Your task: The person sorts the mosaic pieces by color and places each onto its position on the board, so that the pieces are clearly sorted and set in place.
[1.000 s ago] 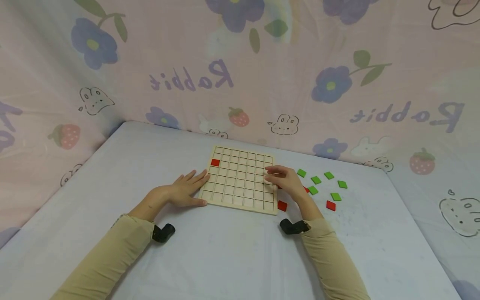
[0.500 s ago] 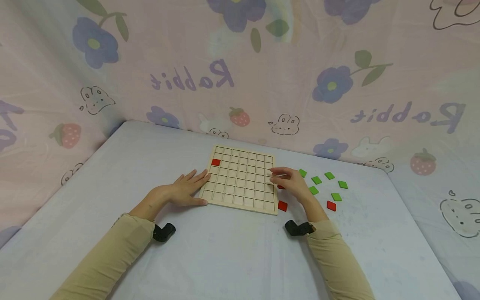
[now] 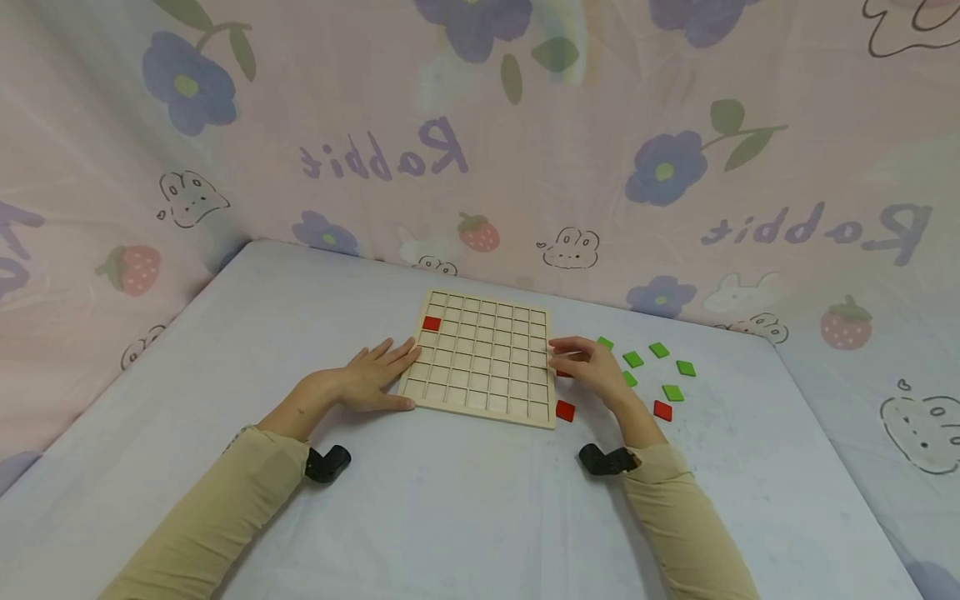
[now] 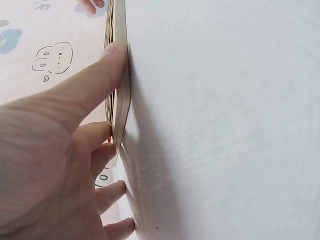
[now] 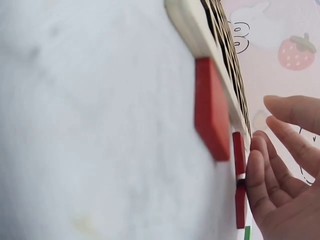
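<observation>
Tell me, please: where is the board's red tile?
In the head view, the red tile lies in the leftmost column of the board, beyond the left hand, toward the far edge.

In the head view we count six green tiles point(image 3: 658, 350) and four red tiles point(image 3: 566, 411), mostly right of center (right wrist view gives us three reds, fwiw). Then there's one gridded board point(image 3: 480, 358) mid-frame, two hands point(image 3: 371, 387) point(image 3: 588, 368), two sleeves point(image 3: 217, 508) point(image 3: 693, 525) and two black wrist gadgets point(image 3: 327, 464) point(image 3: 606, 459) lower down.

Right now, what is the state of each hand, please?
Left hand: open, touching the board.
Right hand: open, nothing visibly held, near the board's right edge.
</observation>
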### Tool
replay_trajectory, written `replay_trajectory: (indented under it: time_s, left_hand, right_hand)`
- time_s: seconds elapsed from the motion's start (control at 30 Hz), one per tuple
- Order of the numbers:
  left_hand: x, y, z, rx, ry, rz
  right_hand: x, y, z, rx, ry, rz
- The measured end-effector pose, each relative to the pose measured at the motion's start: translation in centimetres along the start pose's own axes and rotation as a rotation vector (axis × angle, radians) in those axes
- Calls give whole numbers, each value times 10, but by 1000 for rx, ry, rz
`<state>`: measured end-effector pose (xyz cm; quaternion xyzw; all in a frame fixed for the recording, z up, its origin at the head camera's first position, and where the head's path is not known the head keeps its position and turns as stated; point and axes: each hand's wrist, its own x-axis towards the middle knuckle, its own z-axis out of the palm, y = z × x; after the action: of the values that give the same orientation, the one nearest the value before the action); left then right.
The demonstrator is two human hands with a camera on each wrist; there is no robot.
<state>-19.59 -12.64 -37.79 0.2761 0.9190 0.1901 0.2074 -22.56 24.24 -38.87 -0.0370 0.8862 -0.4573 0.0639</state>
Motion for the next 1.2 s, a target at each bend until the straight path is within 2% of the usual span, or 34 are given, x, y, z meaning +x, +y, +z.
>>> replay_trajectory:
  time_s: [0.87,1.2]
  left_hand:
    - [-2,3,-1,-1,-3,-4]
    - [-2,3,-1,-3,-2,-2]
  right_hand:
    - [-9,14,-18,-97,-30,-18]
    - [-8,18,-19,-98,-39,-18]
